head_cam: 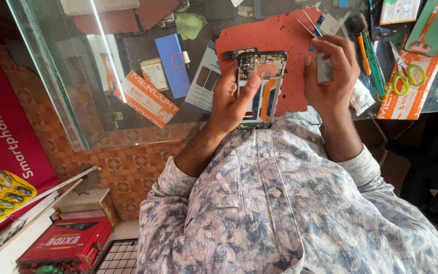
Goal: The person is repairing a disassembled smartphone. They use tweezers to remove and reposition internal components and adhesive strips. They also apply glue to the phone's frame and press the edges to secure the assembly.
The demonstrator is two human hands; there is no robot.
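The left hand [231, 101] grips an opened smartphone [260, 89] with its back cover off, fingers curled behind the body and the thumb pressed across the left edge of the exposed interior; the right hand [330, 68] is closed around a pair of metal tweezers [307, 25], whose 2 thin tips stick up and to the left past the knuckles, and it seems to pinch a small pale part as well, though I cannot tell what it is. The phone sits in the upper centre of the frame, held above a red work mat [280, 38] on the glass counter [51, 76]. I judge the step to be inspection or part removal inside the phone; the next move would call for a steady hold and bringing the tweezer tips down onto the board. The phone's long axis runs nearly vertical in the frame, camera end toward the top, exposed inner side facing the viewer. Green-handled scissors [404, 76] lie at the upper right.
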